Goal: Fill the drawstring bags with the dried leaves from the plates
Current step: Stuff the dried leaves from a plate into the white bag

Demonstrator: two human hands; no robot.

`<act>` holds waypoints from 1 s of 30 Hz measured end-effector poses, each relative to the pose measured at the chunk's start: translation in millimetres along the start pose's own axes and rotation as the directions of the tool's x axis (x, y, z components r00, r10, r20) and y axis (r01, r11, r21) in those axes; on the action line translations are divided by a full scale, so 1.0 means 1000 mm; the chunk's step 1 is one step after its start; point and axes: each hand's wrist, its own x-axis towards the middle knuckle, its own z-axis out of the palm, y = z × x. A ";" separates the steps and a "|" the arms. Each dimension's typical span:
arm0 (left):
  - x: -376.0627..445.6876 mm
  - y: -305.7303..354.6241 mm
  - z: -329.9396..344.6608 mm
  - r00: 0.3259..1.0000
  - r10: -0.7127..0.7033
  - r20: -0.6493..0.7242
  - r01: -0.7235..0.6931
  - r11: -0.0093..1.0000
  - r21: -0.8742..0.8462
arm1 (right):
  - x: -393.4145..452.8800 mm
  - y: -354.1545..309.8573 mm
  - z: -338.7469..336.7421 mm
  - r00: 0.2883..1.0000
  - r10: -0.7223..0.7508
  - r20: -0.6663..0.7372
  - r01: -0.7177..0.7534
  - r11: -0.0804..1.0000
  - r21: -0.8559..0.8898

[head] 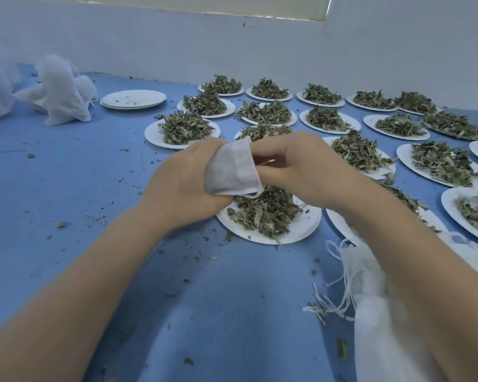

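A small white drawstring bag (232, 169) hangs between both hands above the nearest paper plate (301, 228). My left hand (185, 177) grips the bag's left side, fingers curled round the cloth. My right hand (295, 164) pinches the bag's right edge at its mouth. On that plate lies a heap of dried green leaves (265, 210). Whether the bag holds any leaves cannot be seen.
Several more white plates heaped with dried leaves (326, 118) cover the blue table to the right and behind. A stack of bare plates (133, 99) and filled white bags (61, 92) sit at the far left. Spare bags with loose strings (364, 274) lie under my right forearm. Leaf crumbs are scattered about.
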 end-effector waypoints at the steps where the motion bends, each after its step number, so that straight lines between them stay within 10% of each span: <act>1: 0.000 -0.001 -0.001 1.000 0.003 0.009 -0.003 1.000 0.006 | -0.001 -0.001 -0.004 0.999 0.012 0.034 -0.015 0.996 0.091; 10: -0.001 0.010 0.002 0.999 -0.039 0.033 0.040 0.999 -0.020 | 0.002 -0.003 0.028 0.941 0.060 -0.334 -0.064 0.998 0.000; 22: -0.003 0.008 0.001 0.999 0.041 0.030 -0.039 0.998 -0.058 | 0.000 0.001 0.008 0.966 0.044 0.254 -0.050 0.999 0.018; 27: 0.000 0.001 -0.007 1.000 0.010 0.011 -0.011 0.998 0.059 | -0.003 0.005 -0.007 0.991 0.078 -0.109 -0.053 0.974 0.220; 30: 0.001 -0.007 -0.011 0.999 -0.048 0.023 0.045 0.992 0.114 | -0.002 0.014 -0.011 0.987 0.102 -0.121 -0.115 0.987 -0.109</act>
